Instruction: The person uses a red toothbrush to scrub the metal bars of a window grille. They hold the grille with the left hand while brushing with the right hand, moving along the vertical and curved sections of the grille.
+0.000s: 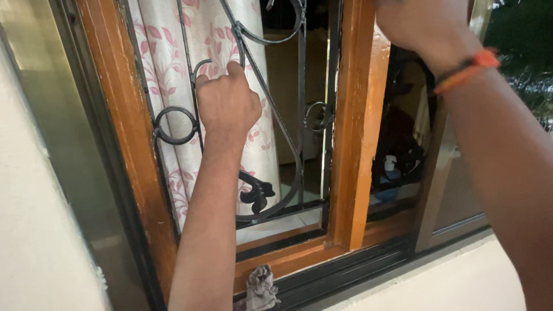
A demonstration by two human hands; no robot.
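Note:
My left hand (227, 103) is closed around a black bar of the wrought-iron window grille (299, 115), next to a round scroll. My right hand (423, 26) is raised at the top of the view, against the upper part of the orange-brown wooden window frame (360, 126); its fingers are cut off by the picture's edge, so its grip cannot be seen. An orange and black band circles my right wrist. Behind the grille hangs a white curtain (167, 52) with a pink leaf pattern.
A crumpled grey rag (260, 288) lies on the dark sliding track of the sill (345, 273). A glass pane (69, 144) stands at the left beside a cream wall (29, 230). Through the right opening, a small white bottle (391, 167) shows inside the dim room.

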